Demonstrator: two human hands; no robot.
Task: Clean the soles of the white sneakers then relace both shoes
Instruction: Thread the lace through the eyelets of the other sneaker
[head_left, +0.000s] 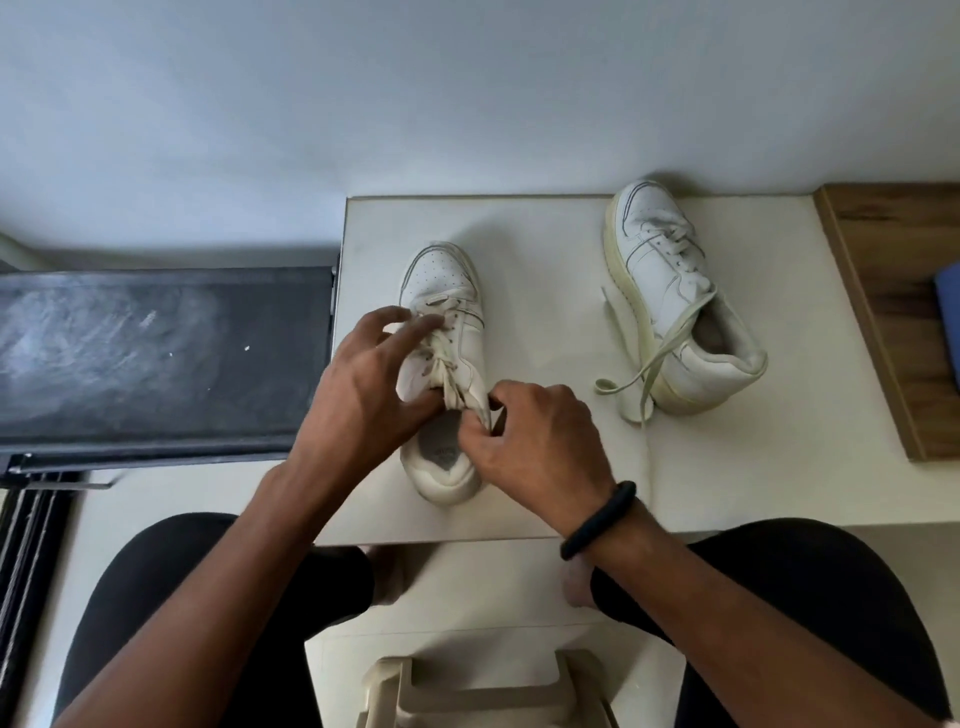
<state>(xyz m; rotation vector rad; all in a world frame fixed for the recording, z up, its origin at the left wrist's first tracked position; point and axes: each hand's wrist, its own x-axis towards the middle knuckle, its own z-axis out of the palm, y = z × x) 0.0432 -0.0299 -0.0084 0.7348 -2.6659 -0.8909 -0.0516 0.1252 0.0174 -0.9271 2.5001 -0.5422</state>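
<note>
White sneaker (441, 278), half hidden, is gripped by left hand (363, 395); right hand (540, 441) pinches its lace (457, 382).

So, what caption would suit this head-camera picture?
Left hand holds one white sneaker while right hand pinches its lace; the other sneaker sits beside it.

White sneakers (444, 291), black wristband (597, 519)

- Plain pale grey wall (467, 93) filled the far side, evenly lit, soft light.
- White low table (530, 249) stood against it, centre.
- Dusty black panel (156, 353) lay left.
- Wooden surface (893, 291) lay right.
- Cream floor (171, 493); cream plastic stool (478, 691) nearest.
</note>
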